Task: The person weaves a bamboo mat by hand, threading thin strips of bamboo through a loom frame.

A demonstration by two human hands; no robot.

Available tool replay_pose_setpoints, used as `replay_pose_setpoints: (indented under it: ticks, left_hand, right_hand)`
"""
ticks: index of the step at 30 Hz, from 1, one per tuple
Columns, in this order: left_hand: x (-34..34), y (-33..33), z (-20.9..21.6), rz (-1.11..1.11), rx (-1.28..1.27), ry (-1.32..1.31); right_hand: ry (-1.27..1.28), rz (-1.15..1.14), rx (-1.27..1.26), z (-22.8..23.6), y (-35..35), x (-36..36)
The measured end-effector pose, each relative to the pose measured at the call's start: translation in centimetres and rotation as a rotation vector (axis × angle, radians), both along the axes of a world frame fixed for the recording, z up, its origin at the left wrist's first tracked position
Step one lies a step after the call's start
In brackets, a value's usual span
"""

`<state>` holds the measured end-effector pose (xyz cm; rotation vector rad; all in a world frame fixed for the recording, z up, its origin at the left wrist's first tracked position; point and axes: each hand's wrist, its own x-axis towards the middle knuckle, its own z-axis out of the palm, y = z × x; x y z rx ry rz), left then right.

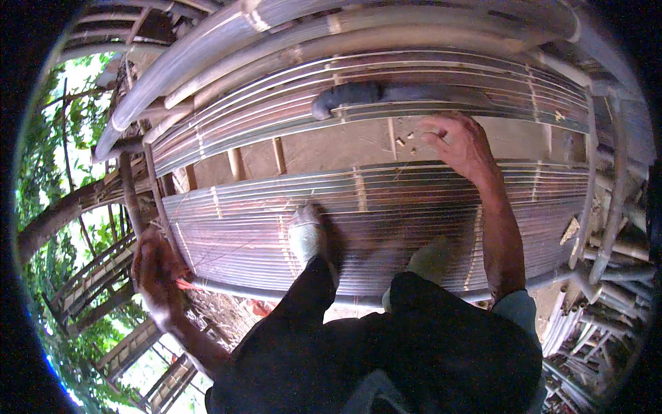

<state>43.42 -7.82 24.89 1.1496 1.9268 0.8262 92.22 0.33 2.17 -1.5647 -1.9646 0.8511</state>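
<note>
My right hand (460, 143) hovers over the gap between two slatted bamboo panels. Its fingers are bent and apart, with nothing visible between them. Several small pale bits (407, 145) appear beside its fingertips. My left hand (157, 272) is at the left end of the near slatted panel (248, 228), close to a thin upright pole (160, 200). Its fingers look curled in shadow; what they hold, if anything, is hidden. On the far slatted panel (262, 110) lies a long dark tool (358, 94) with a black grip-like part and a grey length, perhaps a machete.
Thick bamboo poles (386, 41) run along the far side. My feet (308, 238) stand on the near panel. Short crosspieces (278, 155) bridge the gap. Cut bamboo (572, 324) is piled at the right; a wooden fence and green leaves (41, 172) show at the left.
</note>
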Motion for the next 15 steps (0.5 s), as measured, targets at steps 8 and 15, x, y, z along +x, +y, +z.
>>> replay_pose_setpoints:
  ticks: [8, 15]
  left_hand:
    - [19.4, 9.7, -25.5, -0.721, 0.120, 0.382]
    - [26.1, 9.8, -35.5, -0.654, -0.172, 0.199]
  right_hand:
    - [-0.224, -0.081, -0.360, -4.3, -1.0, -1.1]
    - [-0.206, -0.102, -0.432, -6.1, -0.5, -3.9]
